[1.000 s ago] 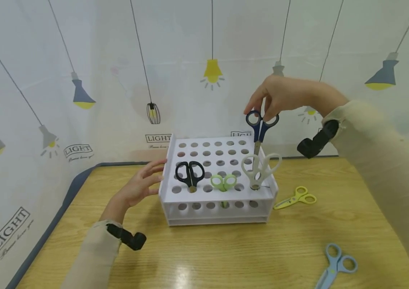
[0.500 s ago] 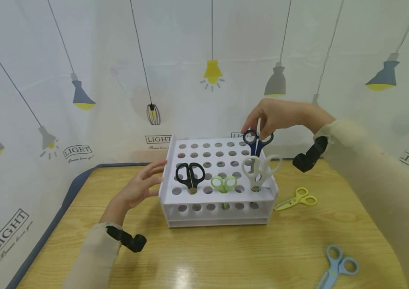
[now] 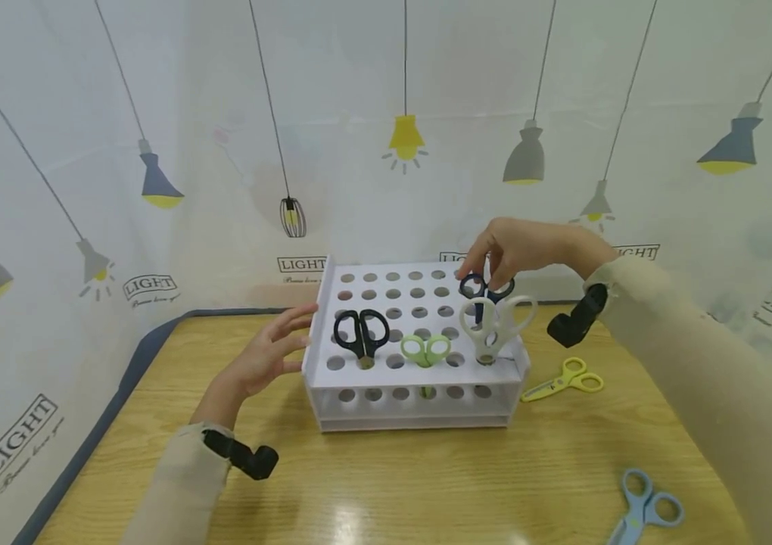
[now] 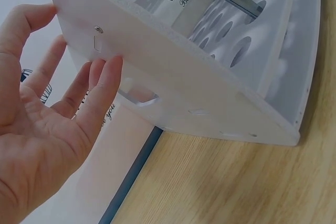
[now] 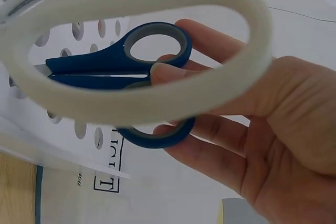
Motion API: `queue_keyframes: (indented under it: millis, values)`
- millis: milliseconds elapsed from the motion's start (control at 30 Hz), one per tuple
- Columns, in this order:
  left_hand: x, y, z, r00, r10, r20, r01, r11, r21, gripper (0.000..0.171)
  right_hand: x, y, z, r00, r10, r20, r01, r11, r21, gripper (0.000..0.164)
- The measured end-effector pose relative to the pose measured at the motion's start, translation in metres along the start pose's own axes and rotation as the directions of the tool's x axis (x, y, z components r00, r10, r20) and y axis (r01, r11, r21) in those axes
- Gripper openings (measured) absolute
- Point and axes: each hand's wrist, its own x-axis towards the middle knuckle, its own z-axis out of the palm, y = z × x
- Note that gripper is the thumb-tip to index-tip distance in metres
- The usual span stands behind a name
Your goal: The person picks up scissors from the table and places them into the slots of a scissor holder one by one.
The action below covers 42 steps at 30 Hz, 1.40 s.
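My right hand (image 3: 518, 246) grips the dark blue scissors (image 5: 100, 72) by the finger loops, thumb and fingers around them. Their blades point down into a hole at the right side of the white rack (image 3: 393, 378). In front of them the white scissors (image 3: 488, 333) stand in the rack, and one white loop partly covers the right wrist view. My left hand (image 3: 266, 356) rests its fingertips on the rack's left side panel (image 4: 157, 72), fingers nearly straight. Black scissors (image 3: 361, 337) and small light green scissors (image 3: 425, 352) also stand in the rack's holes.
Yellow scissors (image 3: 564, 380) lie on the wooden table (image 3: 393, 484) to the right of the rack. Light blue scissors (image 3: 641, 511) lie nearer the front right. Behind the table hangs a curtain (image 3: 331, 113) printed with lamps.
My right hand has moved down with the dark blue scissors, and their blades have sunk into the rack's hole. The left hand stays at the rack's left side.
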Motion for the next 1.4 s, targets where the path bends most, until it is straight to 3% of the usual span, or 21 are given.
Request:
queue_keyframes:
  millis: [267,867,1400]
  values:
    - [-0.001,-0.001,0.001,1.000,0.003,0.000,-0.003,1.000,0.005,0.057,0.001,0.001,0.002,1.000,0.013,-0.003,-0.013,1.000,0.024,0.037]
    - [-0.002,0.001,0.002,1.000,0.003,-0.001,-0.003,1.000,0.015,0.058,0.003,-0.003,0.006,0.999,0.008,-0.042,-0.009,1.000,-0.027,0.038]
    - [-0.001,0.001,0.001,1.000,0.006,0.001,-0.006,1.000,0.019,0.057,0.012,0.013,0.019,1.000,0.001,-0.016,-0.001,1.000,-0.008,0.039]
